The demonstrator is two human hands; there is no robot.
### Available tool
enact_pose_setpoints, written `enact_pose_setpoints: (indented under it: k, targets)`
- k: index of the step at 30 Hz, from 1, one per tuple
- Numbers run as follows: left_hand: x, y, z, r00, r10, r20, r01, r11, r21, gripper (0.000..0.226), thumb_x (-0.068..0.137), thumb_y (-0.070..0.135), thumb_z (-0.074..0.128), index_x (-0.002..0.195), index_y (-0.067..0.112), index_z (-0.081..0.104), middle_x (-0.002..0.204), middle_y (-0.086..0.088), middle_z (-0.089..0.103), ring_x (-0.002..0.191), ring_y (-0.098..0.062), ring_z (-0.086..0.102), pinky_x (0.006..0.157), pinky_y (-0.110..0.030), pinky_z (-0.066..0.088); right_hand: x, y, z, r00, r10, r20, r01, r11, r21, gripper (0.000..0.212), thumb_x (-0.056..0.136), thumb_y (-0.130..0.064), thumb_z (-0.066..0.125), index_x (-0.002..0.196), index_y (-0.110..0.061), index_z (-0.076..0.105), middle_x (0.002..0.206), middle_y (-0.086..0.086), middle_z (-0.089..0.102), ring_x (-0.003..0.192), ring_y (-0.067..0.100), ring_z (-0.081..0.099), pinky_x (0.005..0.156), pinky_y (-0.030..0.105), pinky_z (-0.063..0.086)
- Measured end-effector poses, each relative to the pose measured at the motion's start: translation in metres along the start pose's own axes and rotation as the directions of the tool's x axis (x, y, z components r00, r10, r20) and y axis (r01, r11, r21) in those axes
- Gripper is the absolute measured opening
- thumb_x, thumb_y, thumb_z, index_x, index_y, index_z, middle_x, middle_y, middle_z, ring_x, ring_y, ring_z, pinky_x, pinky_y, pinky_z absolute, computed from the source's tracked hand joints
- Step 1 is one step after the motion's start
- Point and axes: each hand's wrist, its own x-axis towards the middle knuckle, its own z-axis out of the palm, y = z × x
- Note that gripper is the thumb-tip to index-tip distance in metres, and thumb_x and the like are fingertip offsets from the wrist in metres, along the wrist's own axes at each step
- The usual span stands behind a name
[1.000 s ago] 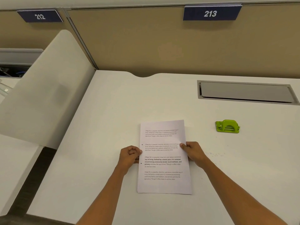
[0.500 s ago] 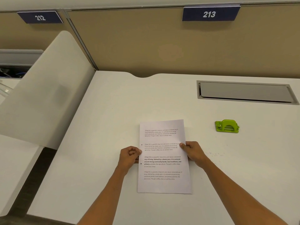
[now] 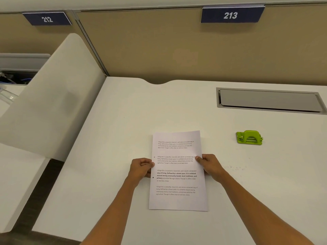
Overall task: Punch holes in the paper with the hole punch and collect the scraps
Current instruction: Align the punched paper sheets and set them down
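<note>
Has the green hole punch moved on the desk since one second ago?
No. The hole punch keeps its place on the desk, below the grey hatch and right of the paper; only the camera shifted slightly.

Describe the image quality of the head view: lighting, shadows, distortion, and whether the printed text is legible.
Head view: soft, even light with only faint shadows under the paper and the hole punch; no harsh glare on the desk; wide-angle distortion bends the partition's edges near the frame corners; the paper's large bold words are readable, the finer print only partly; both signs, 212 and 213, read clearly.
</note>
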Motion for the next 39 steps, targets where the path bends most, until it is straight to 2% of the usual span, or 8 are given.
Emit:
enact_pose_setpoints:
  k: [6,14,19,21,26,31,36,39]
  targets:
    - [0.000,0.000,-0.008,1.000,0.002,0.000,-0.002,1.000,-0.006,0.007,0.084,-0.003,0.073,0.090,-0.005,0.069,0.083,-0.022,0.073,0.064,-0.028,0.070,0.055,-0.036,0.061,0.002,-0.001,0.005,1.000,-0.001,0.012,0.001,1.000,0.007,0.029,0.099,-0.020,0.058,0.102,0.007,0.067,0.106,0.024,0.072,0.099,0.041,0.070,0.084,0.054,0.058]
    - [0.001,0.003,-0.014,1.000,-0.014,-0.014,0.014,1.000,0.015,0.016,0.085,-0.002,0.073,0.097,-0.010,0.067,0.090,-0.027,0.073,0.071,-0.033,0.069,0.058,-0.039,0.062,0.009,0.000,0.012,1.000,0.008,0.009,-0.008,1.000,0.020,0.029,0.099,-0.021,0.057,0.102,0.006,0.067,0.106,0.022,0.073,0.099,0.040,0.070,0.083,0.053,0.059]
    - [0.004,0.014,-0.022,0.997,-0.071,-0.019,0.073,0.993,0.088,0.010,0.084,0.002,0.073,0.092,-0.002,0.069,0.084,-0.021,0.075,0.067,-0.030,0.072,0.057,-0.036,0.061,0.011,-0.001,0.019,0.998,0.054,0.033,-0.056,0.996,0.066,0.024,0.099,-0.022,0.058,0.101,-0.001,0.070,0.102,0.016,0.075,0.079,0.025,0.073,0.065,0.035,0.060]
    - [0.008,0.021,-0.027,0.995,-0.095,-0.036,0.099,0.985,0.140,0.011,0.082,0.004,0.075,0.092,0.001,0.071,0.085,-0.018,0.076,0.070,-0.029,0.073,0.057,-0.034,0.059,0.012,-0.002,0.024,0.997,0.068,0.034,-0.071,0.994,0.084,0.023,0.098,-0.024,0.059,0.099,-0.005,0.071,0.100,0.013,0.076,0.077,0.023,0.074,0.063,0.033,0.060]
    - [0.014,0.034,-0.037,0.986,-0.105,-0.133,0.133,0.965,0.226,0.007,0.079,0.006,0.077,0.084,0.006,0.072,0.080,-0.014,0.075,0.069,-0.028,0.072,0.056,-0.030,0.054,0.014,-0.002,0.037,0.995,0.097,-0.020,-0.093,0.983,0.160,0.027,0.095,-0.024,0.065,0.094,0.003,0.068,0.098,0.017,0.076,0.089,0.030,0.075,0.074,0.041,0.063]
    - [0.016,0.037,-0.047,0.973,-0.089,-0.214,0.156,0.934,0.321,0.009,0.077,0.008,0.078,0.073,0.010,0.071,0.065,-0.006,0.071,0.051,-0.015,0.066,0.046,-0.023,0.046,0.011,-0.002,0.046,0.990,0.100,-0.101,-0.087,0.988,0.129,0.018,0.089,-0.017,0.072,0.095,0.000,0.070,0.092,0.015,0.077,0.080,0.024,0.076,0.068,0.035,0.063]
    - [0.013,0.035,-0.052,0.973,-0.061,-0.221,0.139,0.924,0.357,0.006,0.078,0.008,0.078,0.075,0.009,0.072,0.064,-0.007,0.070,0.053,-0.018,0.065,0.046,-0.024,0.047,0.010,-0.003,0.055,0.980,0.066,-0.188,-0.060,0.997,0.038,0.015,0.087,-0.020,0.074,0.088,-0.005,0.074,0.079,0.010,0.074,0.063,0.018,0.069,0.066,0.031,0.061]
    - [0.012,0.034,-0.055,0.973,-0.036,-0.230,0.121,0.921,0.369,0.008,0.077,0.008,0.078,0.073,0.010,0.072,0.065,-0.008,0.070,0.053,-0.019,0.065,0.047,-0.025,0.048,0.010,-0.004,0.058,0.978,0.065,-0.199,-0.063,0.998,0.018,0.014,0.086,-0.020,0.074,0.086,-0.006,0.075,0.079,0.010,0.075,0.063,0.016,0.070,0.063,0.029,0.061]
